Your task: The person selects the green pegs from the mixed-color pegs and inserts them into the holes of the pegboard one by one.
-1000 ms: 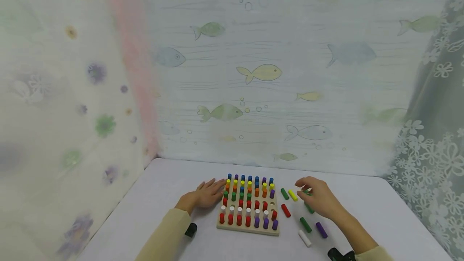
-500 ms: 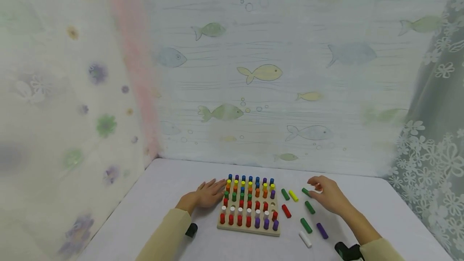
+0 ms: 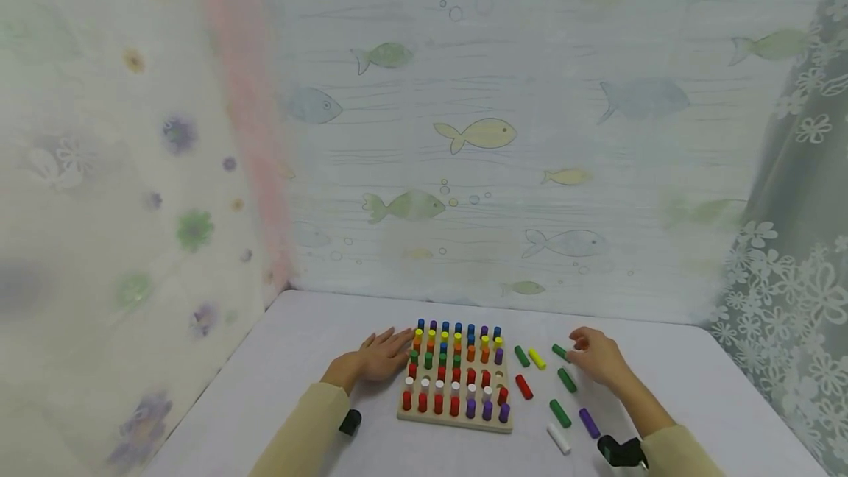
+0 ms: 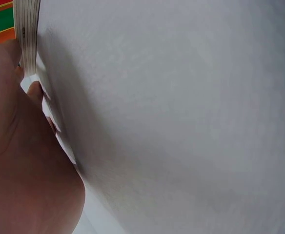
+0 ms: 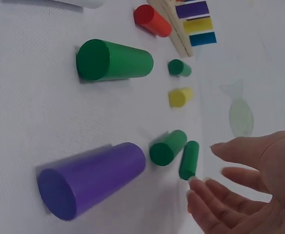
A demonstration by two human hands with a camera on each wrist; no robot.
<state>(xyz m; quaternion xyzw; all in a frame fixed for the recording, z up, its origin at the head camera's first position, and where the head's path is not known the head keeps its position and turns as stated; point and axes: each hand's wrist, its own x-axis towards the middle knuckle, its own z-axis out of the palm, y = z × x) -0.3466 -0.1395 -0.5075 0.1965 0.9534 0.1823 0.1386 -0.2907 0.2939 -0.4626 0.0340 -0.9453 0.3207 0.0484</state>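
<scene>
A wooden pegboard (image 3: 456,419) stands on the table with rows of colored pegs in it. My left hand (image 3: 380,355) lies with its fingers extended along the board's left edge, the thumb side against the board. On the right, my right hand (image 3: 599,356) hovers beside a green peg (image 5: 189,160); its thumb and fingers are apart and nothing is between them. The fingertips come very close to that peg's end, and I cannot tell whether they touch. Close by lie another green peg (image 5: 168,147) and a purple peg (image 5: 92,181).
Between board and right hand lie more loose pegs: yellow (image 3: 537,358), red (image 3: 524,387), green (image 3: 559,413) and white (image 3: 559,439). A few holes in the board hold no peg. A fish-patterned curtain (image 3: 411,256) hangs behind the table.
My right hand has moved right, away from the board, uncovering the green pegs beneath it. Its fingers end beside the farthest right green peg. My left hand has stayed at the board's edge.
</scene>
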